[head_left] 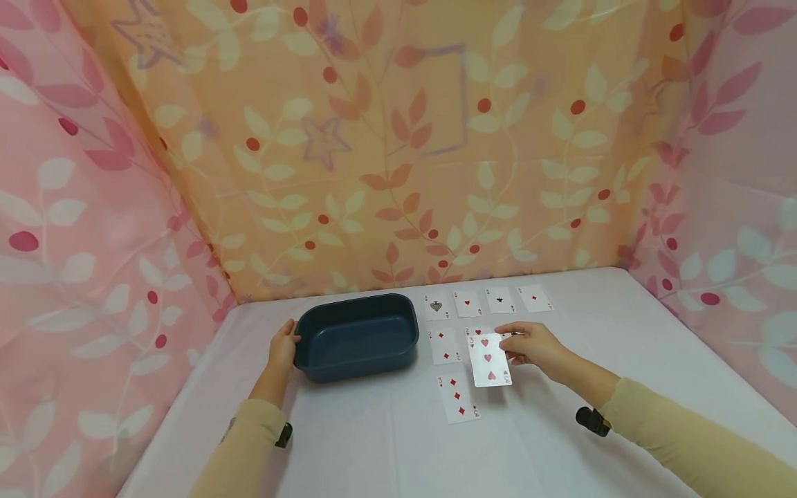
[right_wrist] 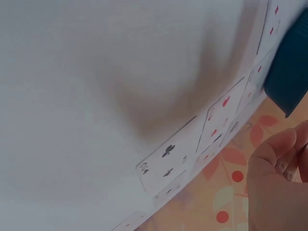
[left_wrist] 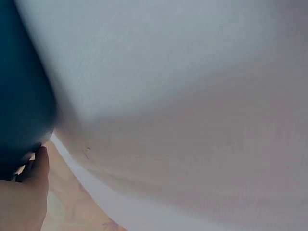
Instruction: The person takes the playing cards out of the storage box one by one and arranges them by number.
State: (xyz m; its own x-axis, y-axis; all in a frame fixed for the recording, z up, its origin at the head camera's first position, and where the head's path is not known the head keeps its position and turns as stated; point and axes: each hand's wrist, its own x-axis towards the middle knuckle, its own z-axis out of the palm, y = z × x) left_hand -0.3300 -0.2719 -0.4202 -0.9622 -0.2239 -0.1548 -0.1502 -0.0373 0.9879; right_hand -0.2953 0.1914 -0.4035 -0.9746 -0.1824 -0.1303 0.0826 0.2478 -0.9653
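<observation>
My right hand [head_left: 538, 351] pinches a three of hearts playing card [head_left: 488, 366] by its upper right corner, over the table. Behind that card a two of hearts [head_left: 478, 331] shows only its top; the right wrist view shows more of it, beside a two of clubs [right_wrist: 167, 159]. To the left lie a two of diamonds [head_left: 445, 346] and, nearer me, a three of diamonds [head_left: 458, 398]. With my left hand [head_left: 282, 351] I grip the left end of a dark blue rectangular bin [head_left: 355, 372]. In the left wrist view, the thumb [left_wrist: 41, 168] lies against its wall.
Along the back, a row holds the ace of spades [head_left: 436, 306], ace of hearts [head_left: 468, 303], ace of clubs [head_left: 501, 300] and ace of diamonds [head_left: 534, 298]. A white cloth [head_left: 386, 443] covers the table. Patterned fabric [head_left: 386, 138] hangs behind it and at both sides.
</observation>
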